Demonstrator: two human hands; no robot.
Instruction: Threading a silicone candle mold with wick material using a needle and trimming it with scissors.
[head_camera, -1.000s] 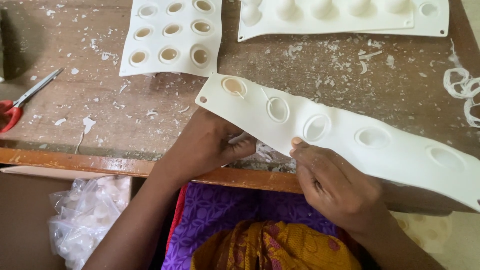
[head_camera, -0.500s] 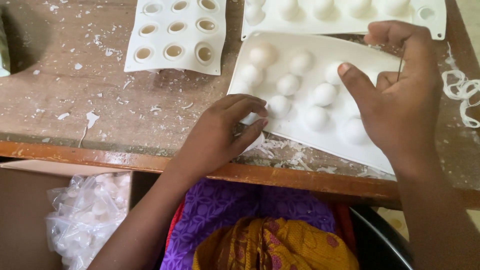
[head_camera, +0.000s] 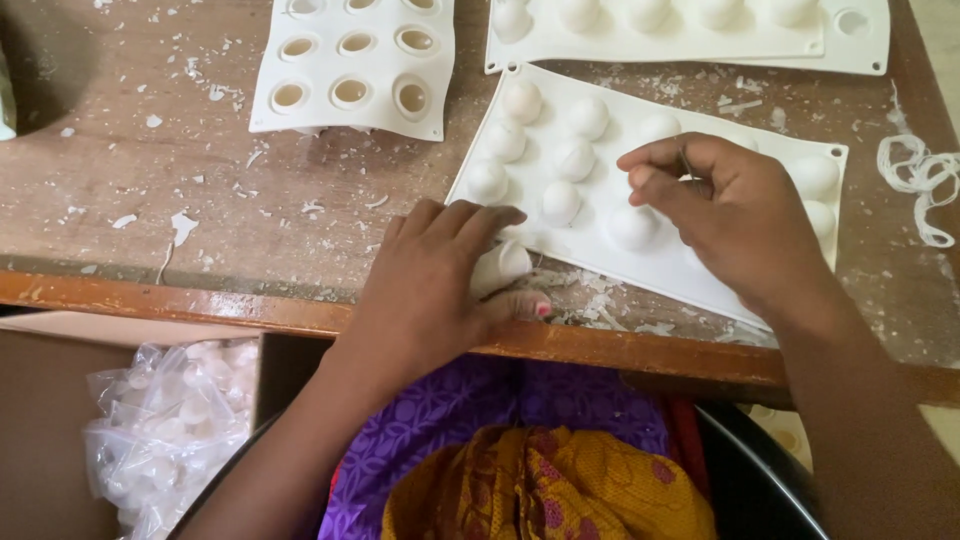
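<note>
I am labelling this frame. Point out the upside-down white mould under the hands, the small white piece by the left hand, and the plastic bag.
Upside-down mould (head_camera: 600, 215), head view, flat area between domes.
Small white piece (head_camera: 503, 263), head view, its rounded top.
Plastic bag (head_camera: 165, 425), head view, middle.

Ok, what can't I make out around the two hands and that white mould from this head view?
- Left hand: its fingers cover the near corner of the white mould and most of a small white piece; the grip is unclear.
- Right hand: it hides the domes beneath it, and whatever thin thing its fingertips pinch is too small to tell.
- Far moulds: cut off by the top edge.
- Plastic bag: contents blurred.
</note>
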